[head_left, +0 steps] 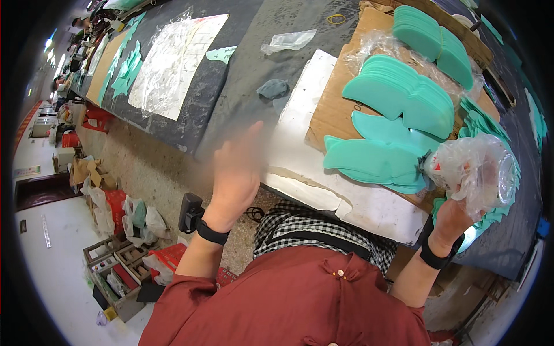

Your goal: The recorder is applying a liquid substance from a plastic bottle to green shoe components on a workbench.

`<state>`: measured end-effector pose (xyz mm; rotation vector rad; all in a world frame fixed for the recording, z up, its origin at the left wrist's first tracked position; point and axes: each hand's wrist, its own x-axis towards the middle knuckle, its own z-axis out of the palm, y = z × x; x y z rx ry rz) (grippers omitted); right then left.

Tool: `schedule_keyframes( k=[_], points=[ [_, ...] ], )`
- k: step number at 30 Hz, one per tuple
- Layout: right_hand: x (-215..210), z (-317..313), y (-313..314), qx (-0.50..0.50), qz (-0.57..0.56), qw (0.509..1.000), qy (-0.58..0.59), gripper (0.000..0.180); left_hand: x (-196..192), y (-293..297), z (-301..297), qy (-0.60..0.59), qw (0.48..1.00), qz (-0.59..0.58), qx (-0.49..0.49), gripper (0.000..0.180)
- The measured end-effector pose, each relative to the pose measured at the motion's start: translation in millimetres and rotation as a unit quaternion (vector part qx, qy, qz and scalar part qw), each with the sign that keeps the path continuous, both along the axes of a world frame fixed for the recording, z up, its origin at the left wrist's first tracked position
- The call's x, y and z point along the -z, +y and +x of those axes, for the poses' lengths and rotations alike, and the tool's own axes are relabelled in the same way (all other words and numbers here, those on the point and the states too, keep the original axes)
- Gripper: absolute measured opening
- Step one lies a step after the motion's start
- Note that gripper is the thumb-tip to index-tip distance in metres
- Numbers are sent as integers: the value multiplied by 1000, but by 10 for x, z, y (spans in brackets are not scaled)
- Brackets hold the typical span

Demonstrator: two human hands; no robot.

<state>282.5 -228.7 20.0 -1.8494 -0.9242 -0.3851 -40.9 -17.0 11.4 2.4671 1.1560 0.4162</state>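
My right hand (453,222) is closed round a clear plastic bottle (503,179) wrapped in a crinkled bag, its dark tip pointing left. That tip is close to a fanned stack of thin green shaped pieces (375,158) at the near end of a cardboard sheet (323,124). Farther back on the cardboard lie a second green stack (398,86) and a banded green stack (433,43). My left hand (236,173) is raised beside the white board (309,81), blurred by motion, with a finger stretched out and no object visible in it.
A crumpled grey cloth (273,88), a clear plastic scrap (288,41) and a yellow rubber band (336,19) lie on the dark table. White sheets (179,63) cover part of the left-hand table. Bags (138,219) and a divided crate (118,277) stand on the floor at left.
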Motion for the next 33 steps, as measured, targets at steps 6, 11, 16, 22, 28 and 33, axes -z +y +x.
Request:
schedule_keyframes(
  k=[6,11,16,22,28,33],
  points=[
    [6,45,-38,17,-44,998,-30,61,49,7,-234,36,996,86,5,54],
    [97,78,-133,96,-157,978,-98,62,-107,-51,-144,-80,990,92,-69,49],
    [260,-321,171,2,-21,1000,8,76,-131,-306,357,-71,991,99,54,28],
    [65,-497,310,-215,12,976,13,66,-108,-465,668,-73,985,50,148,27],
    [18,-810,545,-318,27,916,244,53,17,-159,268,-63,997,55,-6,28],
    [-328,-1124,1178,-441,95,884,127,43,-24,-80,200,-108,985,130,28,30]
  ],
)
